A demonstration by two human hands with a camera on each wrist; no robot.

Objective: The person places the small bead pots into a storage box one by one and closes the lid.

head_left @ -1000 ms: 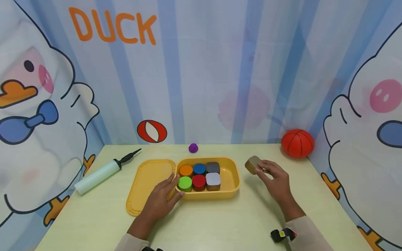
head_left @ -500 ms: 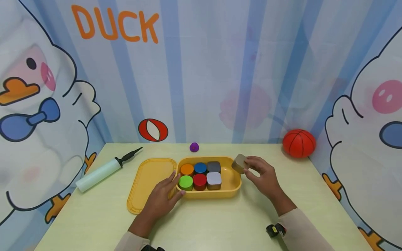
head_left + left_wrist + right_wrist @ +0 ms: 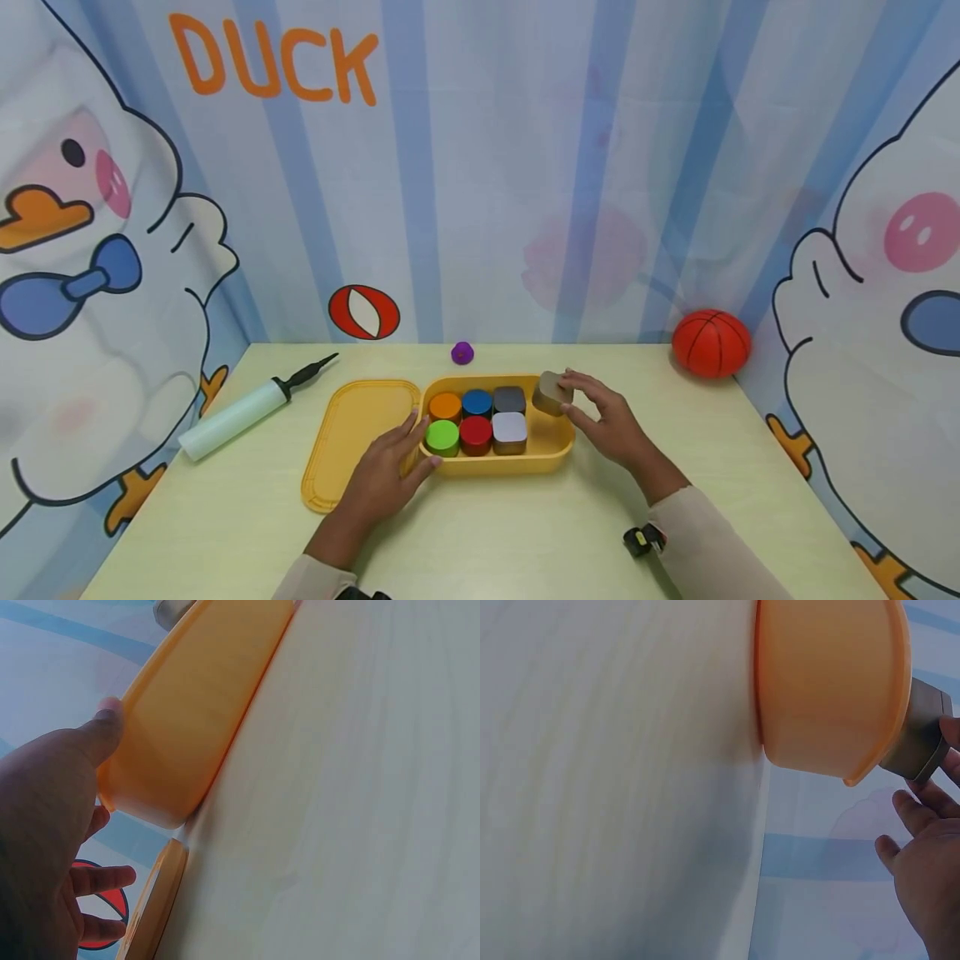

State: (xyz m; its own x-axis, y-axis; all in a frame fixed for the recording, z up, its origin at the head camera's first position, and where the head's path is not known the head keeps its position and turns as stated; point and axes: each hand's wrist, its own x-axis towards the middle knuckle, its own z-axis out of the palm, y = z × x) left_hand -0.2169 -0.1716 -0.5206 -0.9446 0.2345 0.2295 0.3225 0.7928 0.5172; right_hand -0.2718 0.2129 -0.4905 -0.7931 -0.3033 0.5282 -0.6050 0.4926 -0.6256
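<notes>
A rounded-square taupe block (image 3: 551,393) is pinched between the thumb and fingers of my right hand (image 3: 606,421), over the right end of a yellow box (image 3: 495,468). In the right wrist view the block (image 3: 919,735) is tilted, partly behind the box wall. Inside the box stand orange (image 3: 445,407), blue (image 3: 477,403), green (image 3: 442,438) and red (image 3: 476,435) round pieces, plus dark grey (image 3: 509,399) and pale lilac (image 3: 509,427) square blocks. My left hand (image 3: 382,475) rests at the box's left end, its thumb at the front rim and fingers loosely extended.
The yellow lid (image 3: 352,442) lies flat left of the box, partly under the left hand. A pale green pump (image 3: 240,417) with a black nozzle lies farther left. At the back are a small purple object (image 3: 462,353) and a red ball (image 3: 711,343).
My right hand has carried the taupe block leftward, from beside the box to over its right end. The left hand has stayed at the box's left end.
</notes>
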